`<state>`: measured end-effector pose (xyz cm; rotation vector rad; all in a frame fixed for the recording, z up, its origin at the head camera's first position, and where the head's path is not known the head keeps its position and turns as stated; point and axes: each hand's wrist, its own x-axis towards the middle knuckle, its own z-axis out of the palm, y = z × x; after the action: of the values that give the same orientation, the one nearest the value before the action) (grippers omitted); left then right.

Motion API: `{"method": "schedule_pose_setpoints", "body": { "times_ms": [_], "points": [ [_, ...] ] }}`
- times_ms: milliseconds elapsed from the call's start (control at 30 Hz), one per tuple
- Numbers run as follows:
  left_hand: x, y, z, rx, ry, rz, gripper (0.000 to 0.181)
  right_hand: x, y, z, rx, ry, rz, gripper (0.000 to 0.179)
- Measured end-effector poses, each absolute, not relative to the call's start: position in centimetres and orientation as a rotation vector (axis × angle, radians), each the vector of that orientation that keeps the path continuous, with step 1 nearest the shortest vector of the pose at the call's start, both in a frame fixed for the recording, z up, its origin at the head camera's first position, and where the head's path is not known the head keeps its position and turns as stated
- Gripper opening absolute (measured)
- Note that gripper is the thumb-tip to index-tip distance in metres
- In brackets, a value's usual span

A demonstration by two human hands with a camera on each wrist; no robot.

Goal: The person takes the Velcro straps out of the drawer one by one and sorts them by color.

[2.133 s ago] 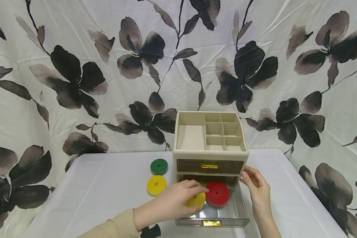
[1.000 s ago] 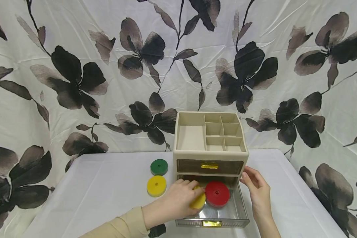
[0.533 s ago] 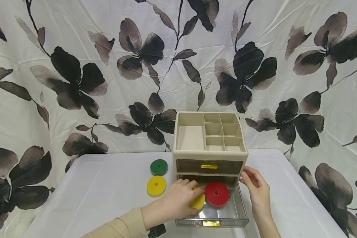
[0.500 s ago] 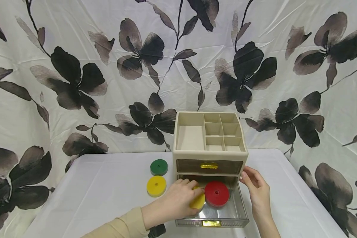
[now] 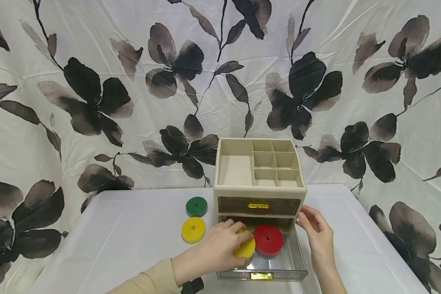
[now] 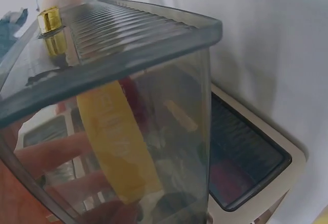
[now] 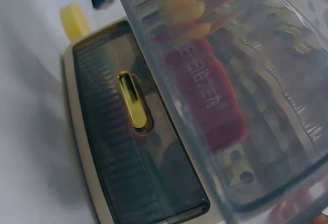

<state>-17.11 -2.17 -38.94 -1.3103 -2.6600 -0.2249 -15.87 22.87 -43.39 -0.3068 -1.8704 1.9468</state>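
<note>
A cream drawer organizer (image 5: 260, 187) stands on the table, its clear lower drawer (image 5: 275, 265) pulled out. In that drawer, my left hand (image 5: 222, 245) grips a thick yellow disc (image 5: 247, 248) at the left; part of the disc is hidden by the fingers. To its right lies a larger red disc (image 5: 268, 240) with a small centre hole. Pale lettering shows on the red disc's rim (image 7: 205, 88) in the right wrist view. My right hand (image 5: 317, 232) touches the organizer's right side near the drawer opening, fingers relaxed.
Left of the organizer, a green disc (image 5: 196, 206) and a second yellow disc (image 5: 193, 230) lie on the white table (image 5: 132, 228). The smoky upper drawer (image 5: 235, 206) is shut. Divided compartments (image 5: 277, 160) form the organizer's top. A floral cloth (image 5: 206, 81) hangs behind.
My left hand has settled further round the yellow disc in the drawer, which has shifted slightly right to beside the red one. The right hand and the organizer have kept their places.
</note>
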Motion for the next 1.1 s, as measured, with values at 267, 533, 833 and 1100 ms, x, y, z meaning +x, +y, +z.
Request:
{"method": "schedule_pose_setpoints", "body": {
  "times_ms": [267, 533, 833, 1100],
  "points": [
    [-16.6, -2.5, -38.8, -1.257, -2.606, -0.306, 0.043, -15.9, 22.9, -43.5, -0.302, -1.868, 1.951, 0.033],
    [-15.9, -2.9, -38.2, -1.197, -2.591, -0.417, 0.045, -15.8, 22.9, -43.5, -0.297, -1.86, 1.955, 0.033],
    [-15.2, -3.7, -37.6, -1.124, -2.586, -0.515, 0.041, -15.8, 22.9, -43.5, -0.302, -1.86, 1.958, 0.033],
    [-15.0, -4.9, -37.2, -1.053, -2.599, -0.565, 0.041, -15.9, 22.9, -43.5, -0.296, -1.852, 1.966, 0.032]
  ]
}}
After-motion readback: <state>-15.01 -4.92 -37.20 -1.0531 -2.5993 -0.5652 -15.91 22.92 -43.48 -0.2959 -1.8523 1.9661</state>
